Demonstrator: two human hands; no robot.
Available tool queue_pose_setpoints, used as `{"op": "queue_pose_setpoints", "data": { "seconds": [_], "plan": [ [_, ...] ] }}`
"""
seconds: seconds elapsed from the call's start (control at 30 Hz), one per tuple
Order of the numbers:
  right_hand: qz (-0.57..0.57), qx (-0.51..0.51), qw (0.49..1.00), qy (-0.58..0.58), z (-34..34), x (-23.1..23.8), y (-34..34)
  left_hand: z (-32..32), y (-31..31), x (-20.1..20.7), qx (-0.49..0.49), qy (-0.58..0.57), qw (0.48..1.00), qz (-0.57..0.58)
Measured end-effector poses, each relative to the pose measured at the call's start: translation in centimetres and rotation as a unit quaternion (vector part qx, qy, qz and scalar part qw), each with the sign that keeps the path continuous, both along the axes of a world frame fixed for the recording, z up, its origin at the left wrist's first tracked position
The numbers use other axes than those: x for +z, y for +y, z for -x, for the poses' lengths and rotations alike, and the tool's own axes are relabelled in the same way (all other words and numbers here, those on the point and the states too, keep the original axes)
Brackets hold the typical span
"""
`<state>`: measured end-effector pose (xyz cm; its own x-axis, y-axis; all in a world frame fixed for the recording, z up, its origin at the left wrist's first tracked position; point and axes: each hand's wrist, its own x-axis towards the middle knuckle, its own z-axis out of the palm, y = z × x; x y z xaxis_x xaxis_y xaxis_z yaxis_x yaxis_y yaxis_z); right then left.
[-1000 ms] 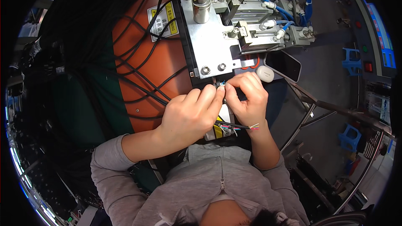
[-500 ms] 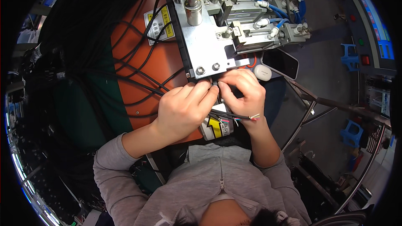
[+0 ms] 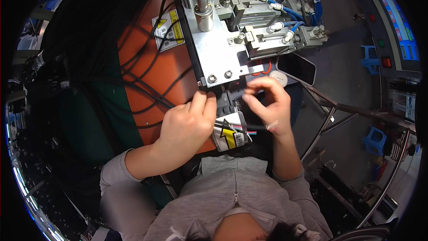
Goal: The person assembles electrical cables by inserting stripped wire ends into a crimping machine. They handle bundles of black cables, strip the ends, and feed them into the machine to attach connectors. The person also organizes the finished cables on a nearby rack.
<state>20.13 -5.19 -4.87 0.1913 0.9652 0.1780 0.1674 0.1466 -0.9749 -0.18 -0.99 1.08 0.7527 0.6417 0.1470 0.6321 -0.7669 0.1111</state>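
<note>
My left hand (image 3: 189, 120) is closed at the front edge of the machine's metal plate (image 3: 218, 58), its fingertips bent down beside a dark fixture block (image 3: 226, 100). Black cables (image 3: 151, 91) run into this hand from the left; its palm side is hidden. Coloured stripped wire ends (image 3: 245, 132) come out past it, over a white label with a yellow arrow (image 3: 228, 138). To the right of the block, my right hand (image 3: 272, 107) is raised, thumb and forefinger apart, with nothing visible between them.
Metal cylinders with blue air tubes (image 3: 294, 15) fill the machine's top. Behind my right hand lie a round white case (image 3: 278, 79) and a phone (image 3: 296, 69). More black cables cross the orange board (image 3: 178, 67). A screen (image 3: 399, 22) stands far right.
My right hand has drawn away to the right from the fixture, and its fingers have parted. My left hand has shifted slightly left and down, uncovering the block. The wire ends have moved left.
</note>
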Motion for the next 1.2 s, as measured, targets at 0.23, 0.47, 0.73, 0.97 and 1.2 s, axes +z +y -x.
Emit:
{"op": "queue_pose_setpoints", "data": {
  "seconds": [0.23,0.47,0.73,0.97,1.2],
  "plan": [
    [-0.142,0.087,0.974,0.155,-1.5,2.1,-1.4,-0.4,1.0,0.4,-0.036,-0.166,0.984,0.055],
    [-0.110,0.041,0.986,0.123,1.4,2.6,-1.0,-0.8,1.1,0.6,-0.096,-0.294,0.945,0.103],
    [-0.230,-0.041,0.959,-0.162,2.5,3.7,0.3,-0.8,0.7,0.2,-0.069,-0.317,0.940,0.107],
    [-0.040,-0.013,0.992,0.115,3.0,4.1,0.0,-0.9,0.4,0.0,-0.067,-0.313,0.940,0.116],
    [-0.172,-0.064,0.956,-0.229,2.9,4.1,0.0,-0.5,0.4,-0.7,-0.085,-0.211,0.974,-0.002]
  ]
}}
